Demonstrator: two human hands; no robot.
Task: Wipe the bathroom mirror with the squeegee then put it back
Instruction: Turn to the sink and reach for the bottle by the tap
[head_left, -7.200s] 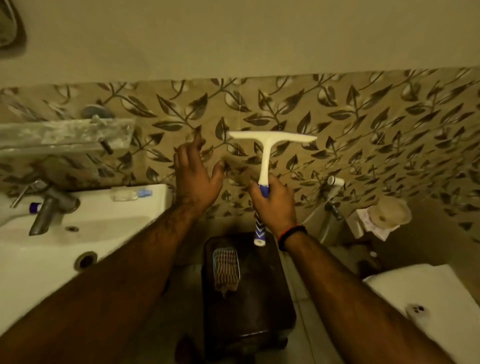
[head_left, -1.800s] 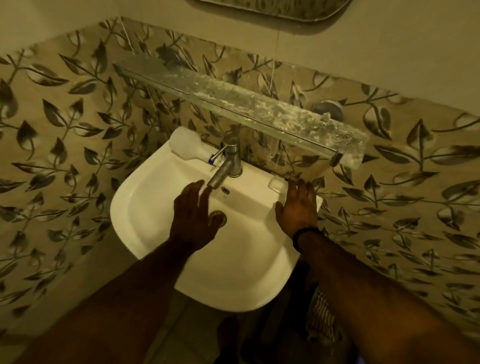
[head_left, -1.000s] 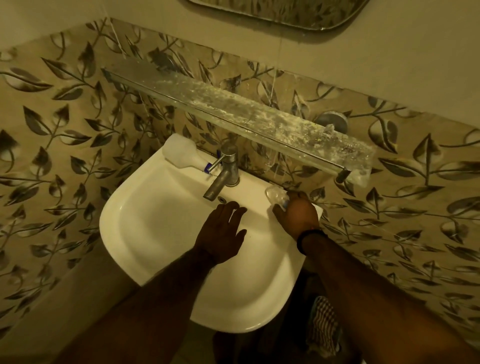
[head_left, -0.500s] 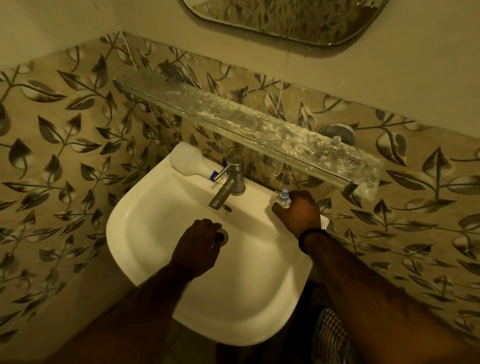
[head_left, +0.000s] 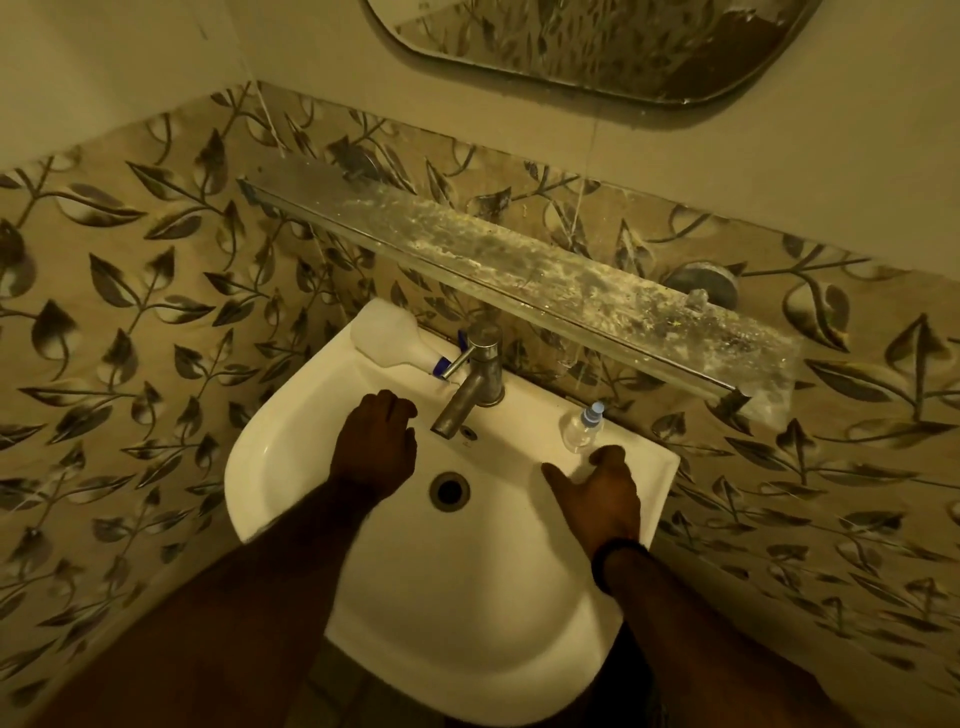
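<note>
Although the task turns on a squeegee, none shows anywhere in the frame, so where it lies now cannot be told, and neither hand carries it. The mirror, cut off at the top centre, reflects the leaf-patterned tiles and shows some dark marks near its upper right edge; whether it has been wiped is hard to judge from this sliver. With both hands free of the tool, my reading is that the wiping and the return are either finished or not yet begun (the picture alone does not settle which). Below the mirror runs a speckled glass shelf, slanting from upper left to right of centre, and under it the white sink with its metal tap. The left hand hovers over the basin just left of the spout, fingers loosely bent and grasping nothing. The right hand rests spread on the sink's right rim, released, just beside a small clear bottle with a blue cap standing upright. A white bottle lies on its side on the back ledge, left of the tap. The basin itself holds nothing but its drain.
</note>
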